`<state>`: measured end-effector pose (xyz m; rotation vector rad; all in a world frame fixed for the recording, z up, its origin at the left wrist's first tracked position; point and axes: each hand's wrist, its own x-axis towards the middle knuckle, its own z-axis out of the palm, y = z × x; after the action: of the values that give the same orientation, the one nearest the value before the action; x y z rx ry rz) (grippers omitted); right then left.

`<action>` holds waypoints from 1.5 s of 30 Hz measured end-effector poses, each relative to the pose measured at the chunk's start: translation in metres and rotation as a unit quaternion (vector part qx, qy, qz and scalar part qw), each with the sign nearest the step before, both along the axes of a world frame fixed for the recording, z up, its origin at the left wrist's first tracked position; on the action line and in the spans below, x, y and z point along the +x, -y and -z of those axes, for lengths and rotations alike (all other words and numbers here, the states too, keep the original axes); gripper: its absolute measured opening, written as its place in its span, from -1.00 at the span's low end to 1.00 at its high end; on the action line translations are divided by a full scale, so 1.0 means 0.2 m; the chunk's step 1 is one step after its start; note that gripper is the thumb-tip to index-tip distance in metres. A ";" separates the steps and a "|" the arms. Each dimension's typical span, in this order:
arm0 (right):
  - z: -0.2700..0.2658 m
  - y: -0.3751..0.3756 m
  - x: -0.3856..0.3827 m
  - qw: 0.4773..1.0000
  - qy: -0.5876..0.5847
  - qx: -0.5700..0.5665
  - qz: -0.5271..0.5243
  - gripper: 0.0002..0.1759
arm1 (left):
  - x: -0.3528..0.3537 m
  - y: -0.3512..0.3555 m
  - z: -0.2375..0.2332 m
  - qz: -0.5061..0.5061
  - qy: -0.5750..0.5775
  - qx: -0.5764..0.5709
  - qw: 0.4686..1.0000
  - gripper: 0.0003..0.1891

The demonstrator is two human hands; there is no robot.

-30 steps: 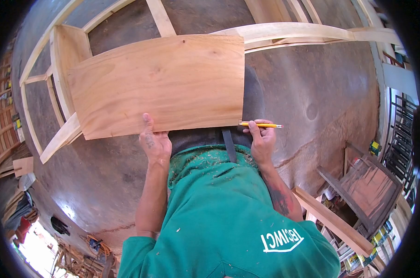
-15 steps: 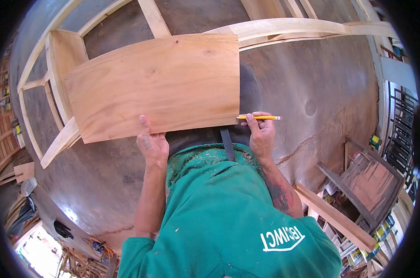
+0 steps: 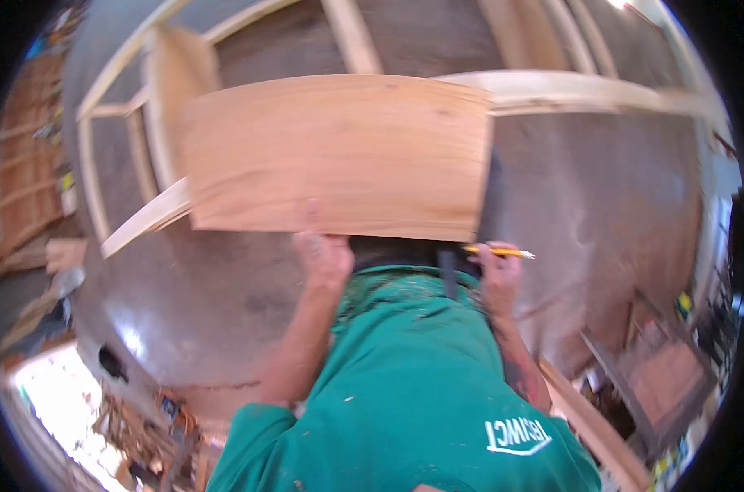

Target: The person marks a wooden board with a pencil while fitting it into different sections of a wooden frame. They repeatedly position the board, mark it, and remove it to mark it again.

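A broad, pale brown wooden board point(image 3: 339, 156) with a slightly curved far edge is held out in front of my body. My left hand point(image 3: 327, 256) grips its near edge, thumb on the top face and fingers underneath, partly hidden. Just beyond the board's near right corner, my right hand point(image 3: 500, 275) pinches a yellow pencil point(image 3: 478, 249) that lies roughly sideways across the fingers. A small gap separates the pencil from the board. The view is somewhat blurred.
Light wooden framework point(image 3: 552, 92) with curved rails stretches behind the board, and an upright panel point(image 3: 179, 90) stands at its left. A dark-framed wooden piece point(image 3: 663, 377) and a long timber point(image 3: 597, 426) lie at lower right. Stacked wood point(image 3: 27, 164) lines the left.
The view has shifted, so most things appear further right. My right hand and the pencil have dropped away from the board's right edge. The left hand keeps its grip on the board.
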<state>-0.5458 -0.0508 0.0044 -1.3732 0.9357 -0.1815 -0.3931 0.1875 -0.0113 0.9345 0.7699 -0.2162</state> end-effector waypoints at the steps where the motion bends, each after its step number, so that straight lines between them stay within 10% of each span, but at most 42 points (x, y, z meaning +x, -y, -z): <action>1: 0.00 0.01 0.00 1.000 0.005 -0.010 -0.008 -0.77 | 0.01 0.02 -0.01 -0.024 -0.001 0.007 1.000 -0.63; 12: 0.10 0.23 -0.01 0.994 0.035 -0.099 -0.027 -0.82 | 0.10 -0.06 -0.12 -0.063 0.011 0.037 0.997 -0.66; 21: -0.04 0.18 0.13 0.995 0.041 -0.082 -0.046 -0.80 | 0.42 -0.46 -0.61 0.023 0.189 0.273 0.943 -0.58; 30: 0.01 0.11 0.13 0.995 0.077 -0.054 -0.040 -0.82 | 0.48 -0.45 -1.36 0.155 0.330 0.492 0.791 -0.66; 32: -0.02 0.11 0.15 0.995 0.080 -0.055 -0.026 -0.82 | 0.43 -0.37 -1.38 0.286 0.306 0.730 0.540 -0.69; 34: -0.09 0.12 0.17 0.993 0.109 -0.039 -0.003 -0.83 | 0.42 -0.34 -1.20 0.307 0.397 0.724 0.474 -0.69; 36: -0.12 0.16 0.18 0.993 0.094 -0.069 0.027 -0.82 | 0.42 -0.32 -0.97 0.369 0.542 0.702 0.277 -0.58; 38: -0.13 0.28 0.15 0.985 0.130 -0.091 0.063 -0.80 | 0.34 -0.22 -0.79 0.430 0.569 0.662 0.230 -0.45; 45: -0.31 0.44 0.16 0.988 0.117 -0.071 0.076 -0.79 | 0.10 -0.19 -0.13 0.492 0.545 0.618 0.281 -0.37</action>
<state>-0.5141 -0.1394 0.0671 -1.3771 0.8411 -0.5234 -0.3740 0.2251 0.0149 2.5357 -1.4627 0.0948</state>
